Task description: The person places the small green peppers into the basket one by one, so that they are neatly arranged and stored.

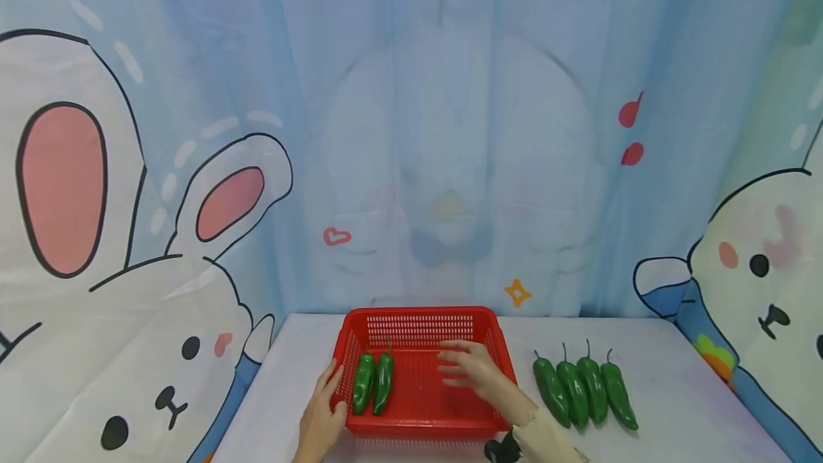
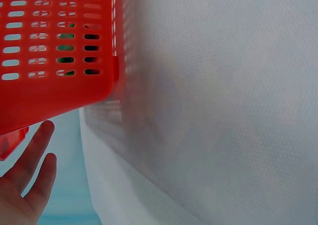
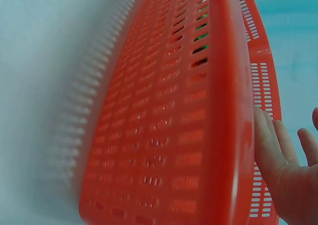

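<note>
A red plastic basket (image 1: 424, 409) with slotted walls sits on the white table. Two green peppers (image 1: 383, 383) lie side by side along its left part, stems pointing away. My left hand (image 1: 323, 409) is at the basket's left wall, fingers extended along the rim; in the left wrist view its fingertips (image 2: 45, 128) come right up to the rim. Over the right half of the basket hovers my right hand (image 1: 472, 370), fingers spread and holding nothing. The right wrist view has that hand (image 3: 285, 170) just past the near rim.
Several more green peppers (image 1: 581, 388) lie in a row on the table (image 1: 675, 391), right of the basket and close to my right forearm. A light blue curtain (image 1: 450, 127) with cartoon rabbits hangs behind the table. Something black (image 1: 503, 447) is by my right wrist.
</note>
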The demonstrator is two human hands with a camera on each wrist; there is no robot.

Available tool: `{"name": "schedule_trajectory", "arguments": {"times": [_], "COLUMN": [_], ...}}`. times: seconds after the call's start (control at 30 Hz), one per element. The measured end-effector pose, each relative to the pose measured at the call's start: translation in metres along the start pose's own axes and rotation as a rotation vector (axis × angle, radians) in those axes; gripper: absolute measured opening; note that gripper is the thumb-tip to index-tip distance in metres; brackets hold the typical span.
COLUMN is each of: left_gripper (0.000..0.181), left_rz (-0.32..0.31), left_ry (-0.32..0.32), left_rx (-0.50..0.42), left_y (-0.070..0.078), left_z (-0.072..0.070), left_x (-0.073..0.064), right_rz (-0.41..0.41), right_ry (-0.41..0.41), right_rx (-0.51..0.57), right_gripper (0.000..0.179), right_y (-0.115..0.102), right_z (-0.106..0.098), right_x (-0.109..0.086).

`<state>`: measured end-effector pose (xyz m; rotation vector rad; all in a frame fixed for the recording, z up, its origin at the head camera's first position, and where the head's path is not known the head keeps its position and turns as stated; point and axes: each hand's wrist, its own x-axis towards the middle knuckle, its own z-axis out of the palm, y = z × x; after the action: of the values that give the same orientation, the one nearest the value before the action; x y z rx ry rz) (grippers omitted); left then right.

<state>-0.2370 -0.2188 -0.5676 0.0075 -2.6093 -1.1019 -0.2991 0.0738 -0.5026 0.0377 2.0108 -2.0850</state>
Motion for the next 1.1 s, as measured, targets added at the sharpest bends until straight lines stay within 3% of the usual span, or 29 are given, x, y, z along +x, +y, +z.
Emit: {"name": "schedule_trajectory", "arguments": {"times": [0.4,0.57,0.8,1.1], "left_gripper": [0.065,0.065,0.065,0.064], "left_rz": [-0.002,-0.007,-0.006,-0.02], "left_ry": [-0.003,-0.001,-0.009,-0.001], "left_rx": [-0.003,0.001,-0.008,0.003], "left_y": [0.0,0.002,0.003,0.004], "left_z": [-0.001,0.0,0.0,-0.001], "left_x": [-0.002,-0.001,0.002,-0.001], "right_rz": [0.025,0.013,0.04,0.045], "right_ry": [-0.003,0.014,0.022,0.012], "right_rx": [0.012,0.018,0.119,0.128], "right_gripper": [0.043,0.043,0.047,0.056], "right_y": [0.0,-0.005,-0.008,-0.009], "right_z": [-0.025,-0.044,-0.078,-0.105], "right_x": [-0.003,-0.005,-0.004,-0.005]}}
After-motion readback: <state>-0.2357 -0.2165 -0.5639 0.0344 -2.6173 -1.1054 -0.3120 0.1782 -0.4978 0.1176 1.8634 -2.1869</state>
